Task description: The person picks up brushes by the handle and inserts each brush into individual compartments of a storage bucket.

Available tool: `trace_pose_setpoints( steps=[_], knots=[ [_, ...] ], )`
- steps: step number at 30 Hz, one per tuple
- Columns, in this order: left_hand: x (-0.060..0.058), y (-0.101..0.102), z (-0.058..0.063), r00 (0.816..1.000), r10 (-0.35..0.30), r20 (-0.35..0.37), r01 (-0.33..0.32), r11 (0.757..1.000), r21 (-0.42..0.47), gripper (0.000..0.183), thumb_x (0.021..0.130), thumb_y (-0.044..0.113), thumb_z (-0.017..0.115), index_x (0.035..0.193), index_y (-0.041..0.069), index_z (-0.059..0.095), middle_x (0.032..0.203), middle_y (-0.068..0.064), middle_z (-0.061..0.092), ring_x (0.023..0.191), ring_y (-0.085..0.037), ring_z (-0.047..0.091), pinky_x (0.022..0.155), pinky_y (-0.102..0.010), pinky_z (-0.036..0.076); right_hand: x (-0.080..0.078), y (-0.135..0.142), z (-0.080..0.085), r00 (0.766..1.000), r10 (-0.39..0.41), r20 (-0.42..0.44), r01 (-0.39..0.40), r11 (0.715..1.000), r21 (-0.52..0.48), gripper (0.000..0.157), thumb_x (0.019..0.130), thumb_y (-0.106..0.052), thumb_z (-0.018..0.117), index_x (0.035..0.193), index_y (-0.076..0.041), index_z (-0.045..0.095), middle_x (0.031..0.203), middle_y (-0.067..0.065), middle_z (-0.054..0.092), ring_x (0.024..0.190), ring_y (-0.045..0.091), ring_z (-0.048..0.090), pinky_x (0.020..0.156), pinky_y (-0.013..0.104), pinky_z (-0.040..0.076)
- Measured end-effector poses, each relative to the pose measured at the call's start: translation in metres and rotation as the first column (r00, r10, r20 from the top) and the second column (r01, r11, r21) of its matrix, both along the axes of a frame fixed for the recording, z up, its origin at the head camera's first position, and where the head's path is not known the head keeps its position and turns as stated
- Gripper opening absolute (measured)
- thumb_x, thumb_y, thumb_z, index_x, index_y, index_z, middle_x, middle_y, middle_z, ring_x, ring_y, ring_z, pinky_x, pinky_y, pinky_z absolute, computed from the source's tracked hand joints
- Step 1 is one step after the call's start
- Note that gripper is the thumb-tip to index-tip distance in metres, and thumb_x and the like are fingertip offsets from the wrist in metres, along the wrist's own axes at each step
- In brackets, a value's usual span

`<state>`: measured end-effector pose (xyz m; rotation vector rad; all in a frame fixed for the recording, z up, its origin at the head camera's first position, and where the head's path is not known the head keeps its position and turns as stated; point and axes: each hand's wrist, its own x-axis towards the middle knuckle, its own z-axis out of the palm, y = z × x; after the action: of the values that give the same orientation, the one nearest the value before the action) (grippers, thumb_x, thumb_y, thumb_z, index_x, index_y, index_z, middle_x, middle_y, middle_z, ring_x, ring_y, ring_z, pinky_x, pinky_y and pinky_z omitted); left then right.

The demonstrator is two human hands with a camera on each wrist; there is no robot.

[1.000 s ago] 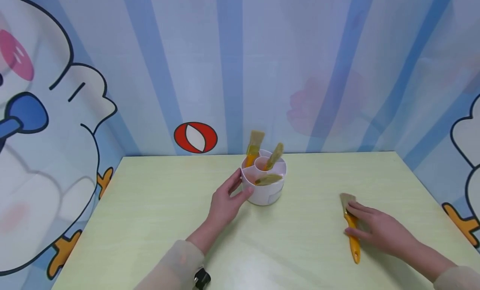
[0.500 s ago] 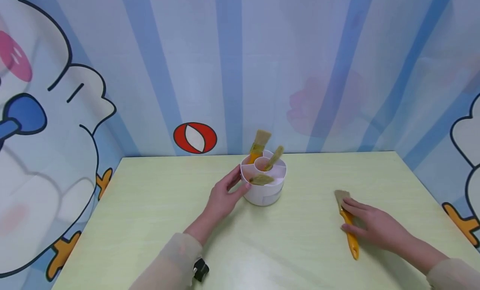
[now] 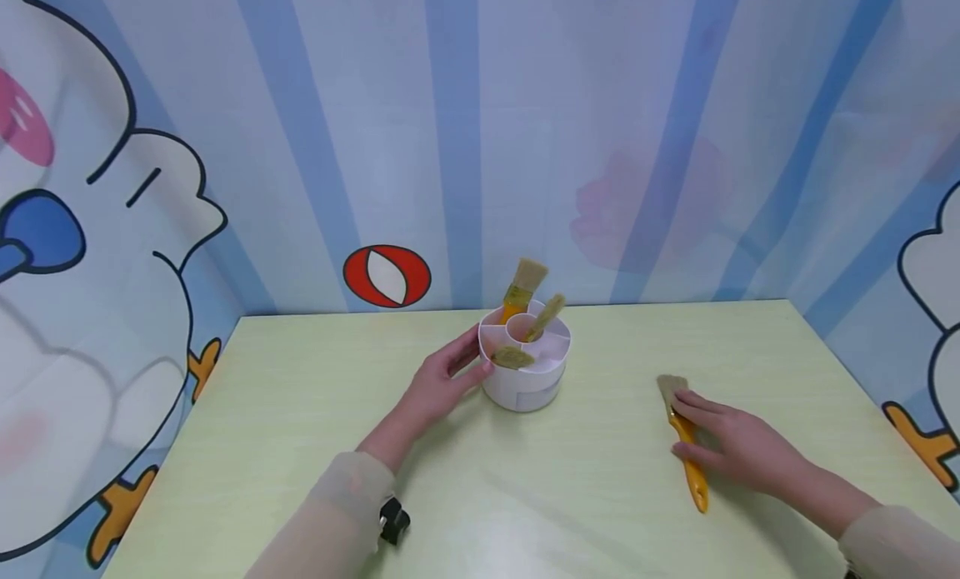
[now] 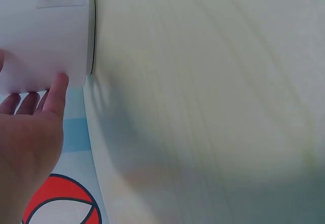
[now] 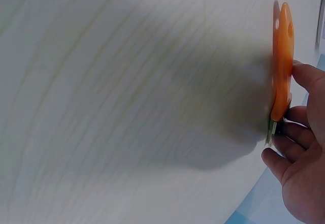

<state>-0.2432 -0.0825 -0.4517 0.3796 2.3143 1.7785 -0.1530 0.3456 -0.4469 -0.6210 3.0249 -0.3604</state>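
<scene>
A round white holder (image 3: 525, 389) with inner compartments stands near the back middle of the table, several bristle brushes in it. One paintbrush (image 3: 524, 283) leans up at its back, another brush (image 3: 546, 316) in the centre tube. At the front, a third brush's bristles (image 3: 513, 358) show at the rim. My left hand (image 3: 435, 387) grips the holder's left side, fingers against the wall in the left wrist view. On the right, my right hand (image 3: 738, 446) holds a yellow-handled paintbrush (image 3: 688, 458) between thumb and fingers, bristles pointing away, low over the table.
The pale wooden table (image 3: 585, 496) ends at a striped blue backdrop (image 3: 525, 146) along its far edge. Printed cartoon figures stand on the backdrop at both sides, with a red and white ball (image 3: 387, 276) left of the holder.
The holder has turned clockwise in my left hand: its front brush has shifted left and the back one right. My right hand has slid a little left with the paintbrush.
</scene>
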Motion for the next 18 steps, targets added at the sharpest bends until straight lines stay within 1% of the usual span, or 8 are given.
trace_pose_setpoints(
  steps=[2, 5, 9, 11, 14, 18],
  knots=[
    [-0.002, 0.0, 0.0, 1.0, -0.005, 0.009, 0.005, 1.0, 0.001, 0.074, 0.102, 0.039, 0.074, 0.167, 0.03, 0.039, 0.167, 0.003, 0.046, 0.154, -0.024, 0.044, 0.118, -0.046, 0.048, 0.0, -0.001, 0.0, 1.0, -0.001, 0.001, 0.001, 1.0, -0.006, 0.071, 0.095, -0.044, 0.081, 0.147, 0.001, 0.063, 0.154, 0.026, 0.056, 0.131, 0.049, 0.062, 0.101, 0.061, 0.057],
    [-0.002, -0.001, -0.001, 1.0, -0.004, 0.001, 0.004, 1.0, 0.011, 0.073, 0.103, 0.037, 0.074, 0.167, 0.028, 0.04, 0.167, 0.001, 0.046, 0.154, -0.025, 0.044, 0.118, -0.046, 0.048, -0.001, -0.002, -0.001, 1.0, -0.002, 0.001, 0.002, 1.0, -0.005, 0.071, 0.094, -0.044, 0.081, 0.147, 0.001, 0.063, 0.154, 0.026, 0.055, 0.131, 0.049, 0.062, 0.101, 0.061, 0.057],
    [0.001, 0.0, -0.001, 1.0, 0.018, -0.008, -0.017, 0.999, 0.029, 0.072, 0.103, 0.034, 0.074, 0.166, 0.026, 0.041, 0.167, -0.001, 0.047, 0.153, -0.026, 0.045, 0.117, -0.046, 0.049, -0.001, -0.002, -0.002, 1.0, -0.005, 0.004, 0.005, 1.0, -0.004, 0.072, 0.094, -0.045, 0.081, 0.147, 0.001, 0.062, 0.155, 0.026, 0.055, 0.13, 0.05, 0.062, 0.1, 0.061, 0.057],
    [0.004, 0.001, -0.001, 0.999, 0.043, 0.002, -0.043, 0.999, 0.027, 0.072, 0.103, 0.035, 0.074, 0.166, 0.026, 0.041, 0.167, 0.001, 0.046, 0.153, -0.026, 0.046, 0.116, -0.045, 0.049, -0.001, -0.002, -0.002, 1.0, -0.006, 0.005, 0.006, 1.0, -0.007, 0.072, 0.094, -0.044, 0.081, 0.147, 0.001, 0.062, 0.155, 0.025, 0.055, 0.13, 0.05, 0.062, 0.1, 0.061, 0.057],
    [0.011, 0.004, 0.0, 0.994, 0.101, 0.03, -0.101, 0.995, 0.013, 0.073, 0.102, 0.037, 0.075, 0.166, 0.028, 0.041, 0.168, 0.004, 0.045, 0.152, -0.024, 0.047, 0.114, -0.045, 0.051, -0.001, -0.002, -0.002, 1.0, -0.005, 0.001, 0.005, 1.0, -0.007, 0.072, 0.094, -0.044, 0.082, 0.147, 0.001, 0.062, 0.154, 0.026, 0.056, 0.13, 0.05, 0.062, 0.1, 0.061, 0.057],
    [0.023, 0.008, 0.002, 0.985, 0.168, 0.045, -0.168, 0.986, -0.002, 0.077, 0.101, 0.038, 0.077, 0.167, 0.026, 0.039, 0.169, 0.001, 0.044, 0.152, -0.026, 0.047, 0.113, -0.047, 0.051, -0.001, -0.001, -0.003, 1.0, -0.002, -0.001, 0.002, 1.0, -0.006, 0.073, 0.093, -0.044, 0.082, 0.147, 0.002, 0.062, 0.154, 0.026, 0.055, 0.13, 0.05, 0.062, 0.1, 0.061, 0.057]
  ],
)
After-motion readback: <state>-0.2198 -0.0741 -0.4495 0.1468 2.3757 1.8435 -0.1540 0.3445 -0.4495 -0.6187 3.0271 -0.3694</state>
